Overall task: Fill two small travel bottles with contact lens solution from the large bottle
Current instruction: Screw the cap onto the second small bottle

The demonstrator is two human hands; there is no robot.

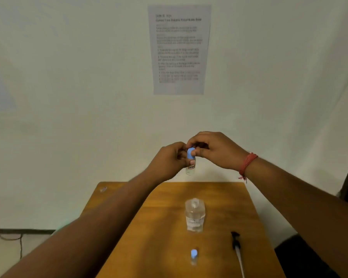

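Above the wooden counter [169,227], the left hand [169,159] grips a small travel bottle [190,169] with curled fingers, while the right hand [213,149] pinches its blue cap [190,153]. On the counter stand the uncapped large bottle [194,215], a second small bottle [193,257] and a pump top [237,247].

- Left hand [170,160] gripped small travel bottle [190,169], held up above far edge of desk [149,227].
- Right hand [213,150] pinched its blue cap [190,153].
- Large bottle [194,215] stood uncapped mid-desk w/ clear liquid.
- 2nd small bottle [194,257], blue-capped, stood nearer.
- Black pump w/ tube [237,248] lay to the right.
- Printed sheet [179,49] on wall, text blurred.
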